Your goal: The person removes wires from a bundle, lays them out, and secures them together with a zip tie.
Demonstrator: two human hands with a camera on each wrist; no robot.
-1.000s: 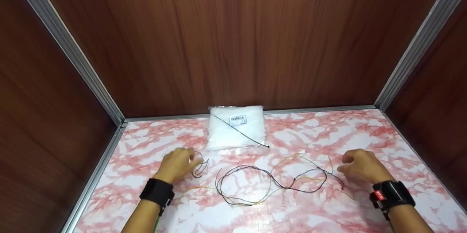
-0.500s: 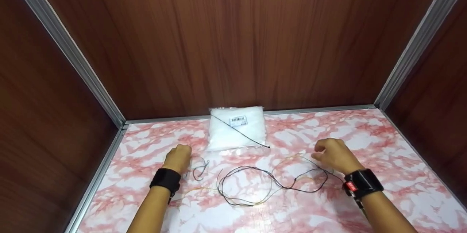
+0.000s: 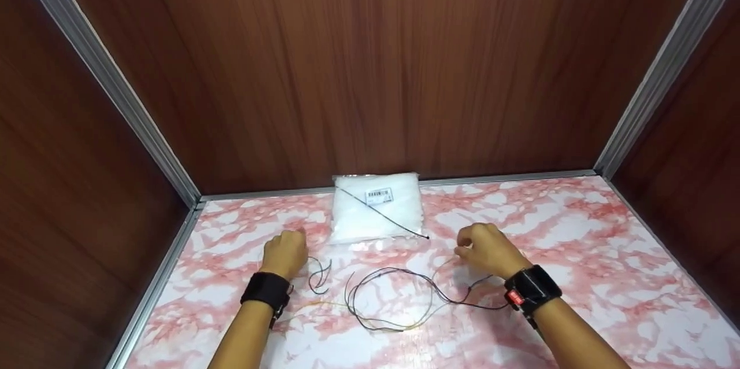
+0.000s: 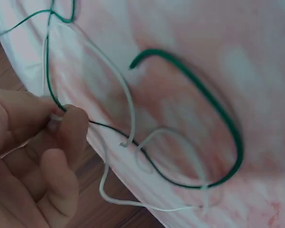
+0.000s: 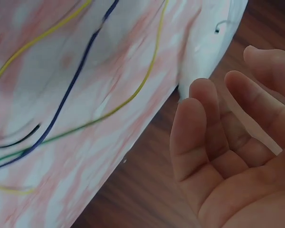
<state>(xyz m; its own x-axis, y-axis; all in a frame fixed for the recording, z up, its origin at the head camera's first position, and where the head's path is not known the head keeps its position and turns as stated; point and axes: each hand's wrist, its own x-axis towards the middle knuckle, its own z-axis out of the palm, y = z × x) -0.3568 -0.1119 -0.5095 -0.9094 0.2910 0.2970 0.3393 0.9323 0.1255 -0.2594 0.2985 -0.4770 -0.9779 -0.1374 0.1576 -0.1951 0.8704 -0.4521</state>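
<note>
At the left of the table my left hand (image 3: 286,253) pinches a green wire (image 4: 236,137) and a white wire (image 4: 118,78) between thumb and forefinger. Their loose ends curl out past the fingers in the left wrist view. My right hand (image 3: 488,248) is over the right part of the wires, fingers loosely bent, nothing held. Below it in the right wrist view run a dark blue wire (image 5: 71,90) and a yellow-green wire (image 5: 147,85). Between the hands a dark wire (image 3: 348,299) lies in a wide loop on the table.
A clear bag of white material (image 3: 347,224) with a barcode label lies at the back middle. A thin black cable tie (image 3: 381,214) crosses it diagonally. Brown wood-grain panels (image 3: 370,68) with metal edging enclose the marbled pink table (image 3: 549,213) at back and sides.
My right hand has moved left from the right part of the table to over the wires. The left hand has turned and shifted slightly right, the green and white wires moving with it.
</note>
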